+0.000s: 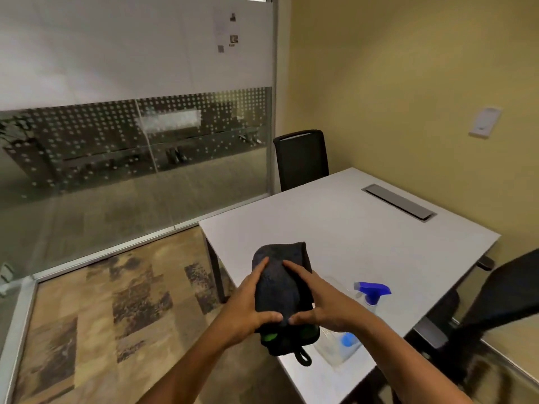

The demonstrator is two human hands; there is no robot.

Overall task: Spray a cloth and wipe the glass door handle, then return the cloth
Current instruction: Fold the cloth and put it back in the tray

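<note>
A dark folded cloth (280, 287) with green patches and a hanging loop is held above the near left corner of the white table (335, 228). My left hand (248, 304) grips its left side and my right hand (318, 301) grips its right side, thumbs meeting at the bottom. A clear spray bottle with a blue trigger head (372, 291) stands on the table just right of my right hand. The glass door handle is not in view.
A clear plastic item with a blue cap (341, 345) lies on the table below my hands. Black chairs stand at the far end (302, 158) and at the right (501, 301). A frosted glass wall (131, 126) runs along the left; patterned carpet covers the floor.
</note>
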